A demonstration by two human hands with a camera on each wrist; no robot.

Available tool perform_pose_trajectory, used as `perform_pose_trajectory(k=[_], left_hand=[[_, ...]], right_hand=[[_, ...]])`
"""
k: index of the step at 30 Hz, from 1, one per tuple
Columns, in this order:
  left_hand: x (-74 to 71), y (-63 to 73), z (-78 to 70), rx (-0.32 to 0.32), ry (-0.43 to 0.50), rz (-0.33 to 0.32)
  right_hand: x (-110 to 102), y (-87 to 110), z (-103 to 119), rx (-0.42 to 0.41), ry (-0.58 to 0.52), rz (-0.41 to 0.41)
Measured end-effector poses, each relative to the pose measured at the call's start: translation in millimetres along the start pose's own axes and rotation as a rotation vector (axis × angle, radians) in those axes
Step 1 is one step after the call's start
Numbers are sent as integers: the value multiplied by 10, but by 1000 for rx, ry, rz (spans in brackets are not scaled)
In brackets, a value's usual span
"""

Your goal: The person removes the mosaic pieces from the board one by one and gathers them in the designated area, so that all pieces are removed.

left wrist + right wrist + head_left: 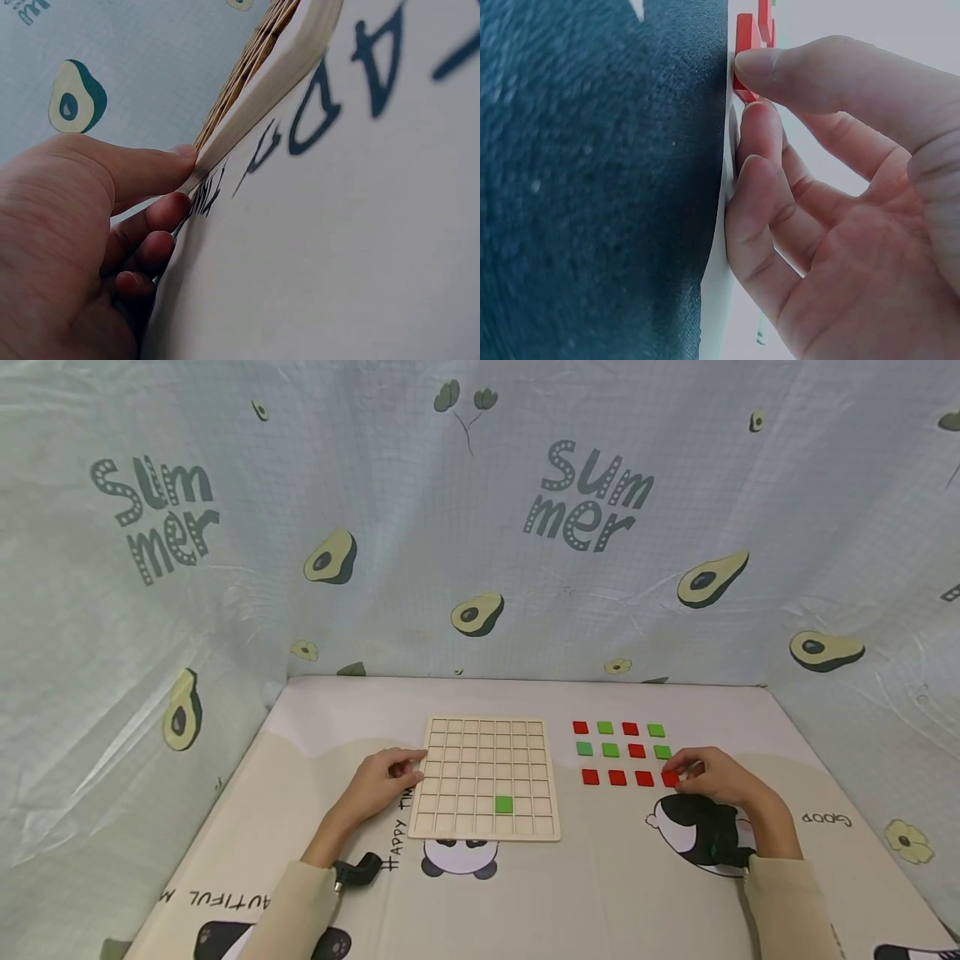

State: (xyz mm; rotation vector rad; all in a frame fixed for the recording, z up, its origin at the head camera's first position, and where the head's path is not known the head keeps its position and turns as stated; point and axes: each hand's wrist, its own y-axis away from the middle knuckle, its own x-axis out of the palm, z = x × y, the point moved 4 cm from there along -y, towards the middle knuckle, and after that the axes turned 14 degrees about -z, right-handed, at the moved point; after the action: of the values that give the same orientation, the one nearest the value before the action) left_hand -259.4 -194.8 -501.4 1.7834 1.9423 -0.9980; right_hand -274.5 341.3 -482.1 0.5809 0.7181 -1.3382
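Note:
A wooden grid board [480,760] lies on the table, with one green square tile [504,805] in a cell toward its near side. At the board's left edge, my left hand [382,783] pinches the rim between thumb and fingers; the left wrist view shows the thumb [161,166] against the wooden edge. To the right of the board, loose red and green tiles lie in three rows. My right hand [712,774] holds the red tile [670,779] at the right end of the nearest row, its thumb [802,71] on the tile's side in the right wrist view.
Among the loose tiles, a red one [643,778] lies just left of the held tile and a green one [662,752] just behind it. A printed cloth [600,893] covers the table. Behind hangs a curtain [405,527] with avocado prints.

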Motion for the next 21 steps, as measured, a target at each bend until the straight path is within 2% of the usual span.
perform_pose_trajectory(k=[21], left_hand=[[-8, 13, -13, -4, -11, -9]], right_hand=[[8, 2, -4, -16, -24, -14]])
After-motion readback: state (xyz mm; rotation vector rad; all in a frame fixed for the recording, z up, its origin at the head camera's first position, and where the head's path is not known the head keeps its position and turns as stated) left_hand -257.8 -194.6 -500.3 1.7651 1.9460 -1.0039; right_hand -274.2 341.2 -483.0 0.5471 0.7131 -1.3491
